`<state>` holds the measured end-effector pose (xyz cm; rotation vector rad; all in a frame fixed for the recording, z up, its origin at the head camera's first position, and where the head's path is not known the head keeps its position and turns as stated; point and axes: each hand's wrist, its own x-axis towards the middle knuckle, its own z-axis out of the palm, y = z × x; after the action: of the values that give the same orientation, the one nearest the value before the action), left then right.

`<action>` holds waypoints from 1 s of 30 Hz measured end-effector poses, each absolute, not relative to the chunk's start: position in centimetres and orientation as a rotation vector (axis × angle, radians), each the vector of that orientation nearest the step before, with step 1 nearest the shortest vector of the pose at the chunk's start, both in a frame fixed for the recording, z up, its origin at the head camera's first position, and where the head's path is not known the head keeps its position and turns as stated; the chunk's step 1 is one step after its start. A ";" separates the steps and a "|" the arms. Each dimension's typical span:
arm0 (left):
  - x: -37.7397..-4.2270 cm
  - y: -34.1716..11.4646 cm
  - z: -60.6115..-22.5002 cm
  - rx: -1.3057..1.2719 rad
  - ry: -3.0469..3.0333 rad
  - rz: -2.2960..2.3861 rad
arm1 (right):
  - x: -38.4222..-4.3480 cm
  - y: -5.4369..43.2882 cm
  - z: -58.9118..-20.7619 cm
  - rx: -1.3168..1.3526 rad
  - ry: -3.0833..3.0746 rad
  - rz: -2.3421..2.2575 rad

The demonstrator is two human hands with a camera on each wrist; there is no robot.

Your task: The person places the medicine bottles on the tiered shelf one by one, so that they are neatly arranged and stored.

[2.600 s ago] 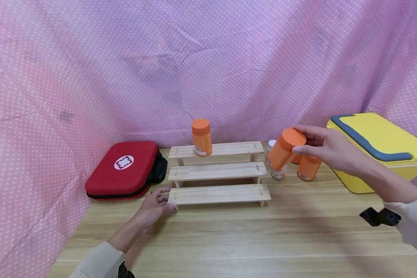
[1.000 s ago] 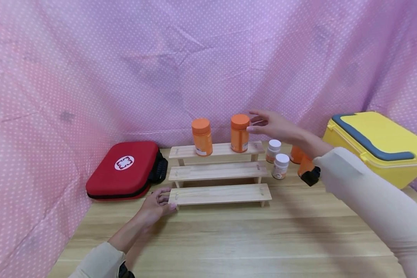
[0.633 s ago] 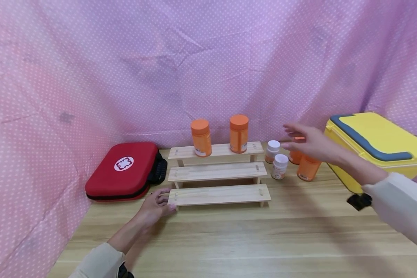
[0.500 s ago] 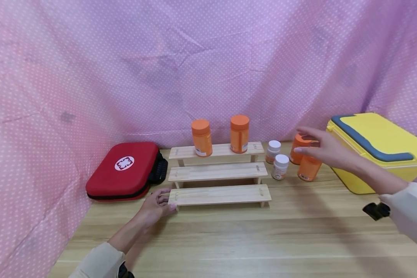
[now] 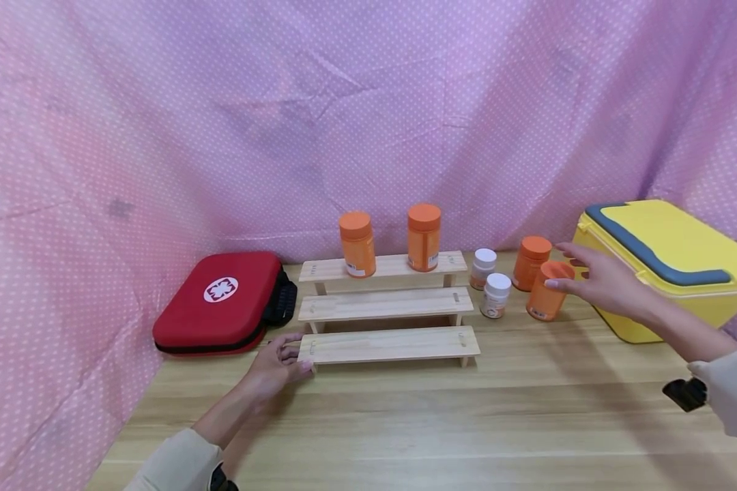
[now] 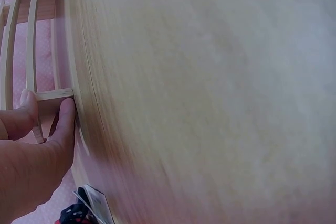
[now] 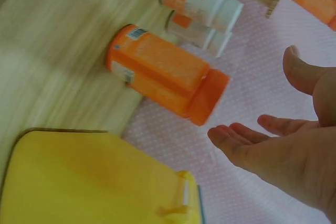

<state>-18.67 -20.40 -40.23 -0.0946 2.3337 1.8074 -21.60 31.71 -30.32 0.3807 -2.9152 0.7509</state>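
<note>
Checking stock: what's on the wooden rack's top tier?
Top tier: a left orange bottle and a right orange bottle, both upright. Its surface beneath and directly behind them is covered.

From your head, one camera looks forward and down, widely, over the bench [image 5: 405, 423] to the pink cloth [image 5: 368, 123]. Your left wrist camera looks from very near, past your left fingers [image 6: 66, 119], at one end of the rack [image 5: 383, 305], with picture turned sideways. Your right wrist camera, near and tilted, faces an orange bottle [image 7: 163, 72] and the yellow box [image 7: 89, 177]. The head view shares rack and box with them.
</note>
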 end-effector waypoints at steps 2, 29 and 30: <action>-18.7 -20.4 -40.2 -0.088 2.336 1.804 | -21.9 31.9 -30.8 0.355 -2.922 0.729; -18.7 -20.3 -40.1 -0.133 2.354 1.777 | -23.2 33.4 -35.6 0.239 -2.816 0.987; -18.7 -20.3 -40.1 -0.133 2.355 1.777 | -23.2 33.4 -35.6 0.238 -2.815 0.985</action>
<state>-18.67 -20.28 -40.08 -0.1326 2.3545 1.7765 -23.23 33.45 -35.64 0.2383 -2.8145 0.9846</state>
